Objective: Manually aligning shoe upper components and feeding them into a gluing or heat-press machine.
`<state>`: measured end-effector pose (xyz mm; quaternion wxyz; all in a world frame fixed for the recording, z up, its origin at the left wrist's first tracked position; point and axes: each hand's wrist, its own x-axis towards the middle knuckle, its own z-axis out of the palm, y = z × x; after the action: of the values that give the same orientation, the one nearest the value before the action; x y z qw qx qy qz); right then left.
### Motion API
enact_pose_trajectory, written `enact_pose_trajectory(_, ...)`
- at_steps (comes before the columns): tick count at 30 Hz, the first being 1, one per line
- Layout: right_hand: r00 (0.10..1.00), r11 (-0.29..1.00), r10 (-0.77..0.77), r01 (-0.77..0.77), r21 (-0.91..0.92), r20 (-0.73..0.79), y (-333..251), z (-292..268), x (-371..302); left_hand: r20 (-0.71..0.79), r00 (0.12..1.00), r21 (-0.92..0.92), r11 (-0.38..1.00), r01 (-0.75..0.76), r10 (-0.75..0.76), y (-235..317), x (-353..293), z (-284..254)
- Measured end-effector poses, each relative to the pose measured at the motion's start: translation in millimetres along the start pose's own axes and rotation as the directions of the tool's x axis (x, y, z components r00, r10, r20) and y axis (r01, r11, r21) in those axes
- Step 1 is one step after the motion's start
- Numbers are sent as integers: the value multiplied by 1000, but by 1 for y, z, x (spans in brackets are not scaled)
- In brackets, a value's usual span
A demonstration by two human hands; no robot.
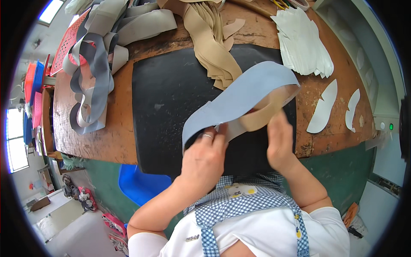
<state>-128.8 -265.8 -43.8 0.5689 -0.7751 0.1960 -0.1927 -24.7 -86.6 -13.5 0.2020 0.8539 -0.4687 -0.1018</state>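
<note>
A wide, curved light-blue strip (pixel 239 90) of sheet material arches up over the black mat. A tan strip (pixel 261 116) bends round under its right end, and the two meet there in a loop. My left hand (pixel 204 152), with a ring on one finger, is closed on the lower edge of the blue strip near its left end. At the right, my right hand (pixel 280 139) is slightly blurred, its fingers closed on the tan strip. The fingertips of the right hand are partly hidden behind the material.
The black mat (pixel 162 111) lies on a worn wooden table (pixel 122 141). Stacked tan pieces (pixel 209 55) lie at its far edge. Looped grey strips (pixel 100 60) hang at the left. White pieces (pixel 302 40) are piled far right, with two cut white shapes (pixel 324 107) nearer. A blue stool (pixel 141 184) stands below.
</note>
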Motion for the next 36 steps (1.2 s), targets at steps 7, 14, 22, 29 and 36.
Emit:
enact_pose_trajectory(7, 895, 808, -320, 430, -402, 312, -9, 16, -12, 342, 803, -724, 408, 556, -488, -18, 9, -15)
enact_pose_trajectory(14, 867, 714, -304, 482, -507, 396, -12, 23, -11, 121, 862, -591, 662, 461, -492, -3, 3, -11)
enact_pose_trajectory(22, 852, 671, -270, 500, -547, 448, -10, 24, -12, 92, 863, -556, 693, 458, -497, -17, 2, -2)
enact_pose_trajectory(29, 830, 641, -248, 527, -558, 499, -19, 29, -15, 172, 827, -567, 633, 527, -535, -20, 0, -4)
enact_pose_trajectory(36, 818, 529, -193, 552, -645, 542, -22, 34, -16, 418, 739, -586, 465, 664, -528, -26, -24, -23)
